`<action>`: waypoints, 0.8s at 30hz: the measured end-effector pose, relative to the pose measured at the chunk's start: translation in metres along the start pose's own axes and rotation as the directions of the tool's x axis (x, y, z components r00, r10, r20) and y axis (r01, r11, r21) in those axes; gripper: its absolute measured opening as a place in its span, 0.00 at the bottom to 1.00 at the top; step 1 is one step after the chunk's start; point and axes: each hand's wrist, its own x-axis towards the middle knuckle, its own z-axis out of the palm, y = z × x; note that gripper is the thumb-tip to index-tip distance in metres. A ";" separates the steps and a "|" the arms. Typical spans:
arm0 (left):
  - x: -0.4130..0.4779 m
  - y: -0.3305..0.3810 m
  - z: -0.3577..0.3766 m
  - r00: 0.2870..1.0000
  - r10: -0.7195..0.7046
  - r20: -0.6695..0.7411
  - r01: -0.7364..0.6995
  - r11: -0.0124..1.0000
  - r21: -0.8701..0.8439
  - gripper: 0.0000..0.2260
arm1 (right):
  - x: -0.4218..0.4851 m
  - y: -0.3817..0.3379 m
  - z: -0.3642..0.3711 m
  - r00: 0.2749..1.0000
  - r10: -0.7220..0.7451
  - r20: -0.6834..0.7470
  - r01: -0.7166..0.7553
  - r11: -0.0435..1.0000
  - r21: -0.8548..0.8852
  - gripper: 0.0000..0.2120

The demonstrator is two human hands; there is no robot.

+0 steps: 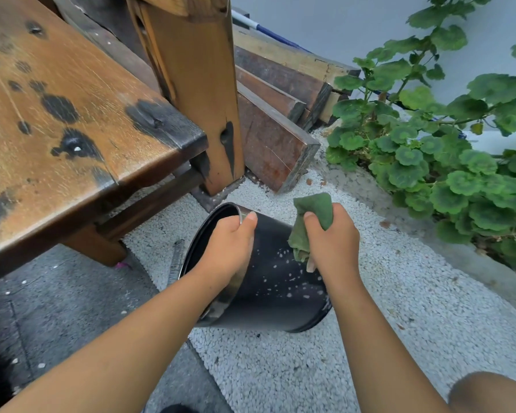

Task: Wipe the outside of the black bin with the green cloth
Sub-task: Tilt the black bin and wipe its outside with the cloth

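The black bin [276, 289] lies tilted on white gravel, its open mouth turned to the left and its base to the lower right. White specks dot its upper side. My left hand [228, 244] grips the rim at the mouth, thumb on the outside. My right hand [332, 238] is closed on the bunched green cloth [312, 217], which is pressed against the bin's outer wall near the top. Part of the cloth sticks up above my fist.
A stained wooden bench [72, 114] with a thick post [200, 93] stands at the left and behind the bin. Stacked timber planks [277, 114] lie by the wall. A leafy green plant [447, 150] fills the right. Dark pavement [57, 308] borders the gravel.
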 end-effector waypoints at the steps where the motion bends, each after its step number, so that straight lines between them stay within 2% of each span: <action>1: 0.003 0.003 0.004 0.999 -0.022 -0.033 0.022 1.000 -0.003 0.24 | -0.009 -0.012 0.003 0.999 -0.028 0.019 0.027 1.000 0.013 0.06; 4: 0.012 0.001 0.006 0.993 -0.113 -0.041 0.109 0.990 -0.084 0.19 | -0.033 -0.035 0.022 0.995 -0.051 0.091 0.048 0.998 0.042 0.05; 7: 0.012 0.002 0.004 0.990 -0.141 0.026 0.143 0.964 -0.224 0.19 | -0.049 -0.037 0.047 0.985 0.037 0.166 -0.052 0.995 0.086 0.04; 9: 0.012 0.001 0.001 0.992 -0.122 0.015 0.123 0.977 -0.177 0.24 | -0.054 -0.033 0.058 0.988 0.065 0.138 -0.079 0.992 0.096 0.03; 12: 0.014 -0.002 -0.002 0.996 -0.071 0.062 0.079 0.984 -0.157 0.25 | -0.054 -0.023 0.064 0.995 -0.021 0.096 0.027 0.998 -0.064 0.06; 14: 0.014 -0.006 -0.002 0.998 -0.056 0.023 0.057 0.996 -0.062 0.24 | -0.048 -0.011 0.063 0.995 -0.029 0.091 0.037 0.995 -0.096 0.06; 17: 0.015 -0.009 -0.003 0.996 -0.077 -0.053 0.080 0.996 0.046 0.23 | -0.036 0.016 0.054 0.999 0.010 0.052 -0.003 0.992 -0.127 0.05; 21: 0.019 -0.015 -0.012 0.981 -0.164 -0.105 0.165 0.986 -0.001 0.22 | -0.016 0.059 0.039 0.994 0.106 0.026 -0.098 0.974 -0.205 0.06; 24: 0.021 -0.016 -0.016 0.982 -0.154 -0.111 0.158 0.987 0.034 0.22 | 0.004 0.078 0.028 0.988 0.145 0.045 -0.129 0.959 -0.254 0.07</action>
